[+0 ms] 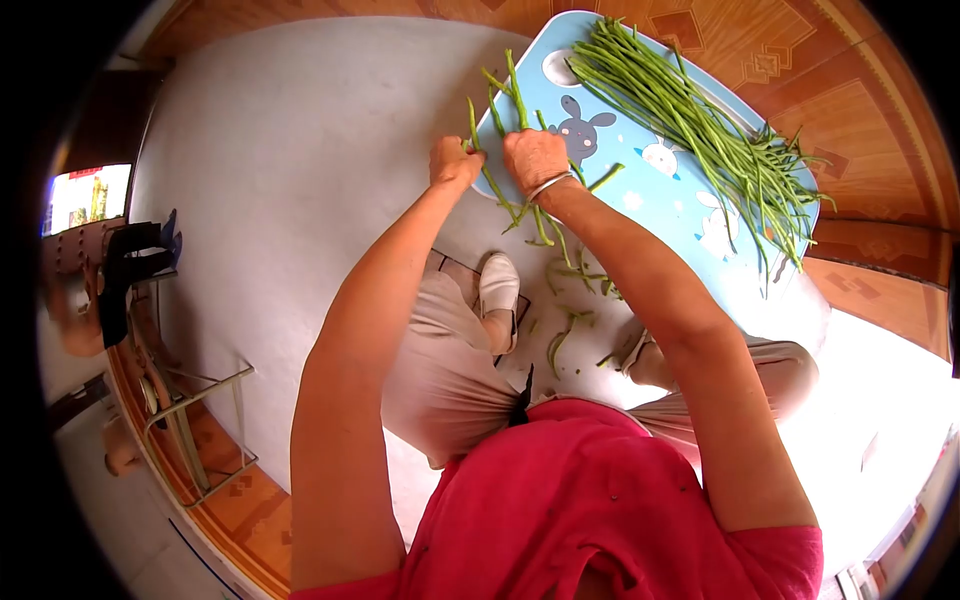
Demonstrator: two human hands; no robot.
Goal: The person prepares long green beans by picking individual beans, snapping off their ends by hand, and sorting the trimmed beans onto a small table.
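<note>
Both of my hands are at the left end of a low light-blue table printed with cartoon rabbits. My left hand is closed, its fingers pinching a green long bean near the table's edge. Close beside it, my right hand is closed over several long beans, whose ends stick out above and below the fist. A bracelet circles the right wrist. On the far side of the table lies a large pile of whole long beans.
Bean scraps lie on the grey floor between my feet, near my light shoe. At the left are a metal-framed chair, a seated person's dark-clothed leg and a lit screen.
</note>
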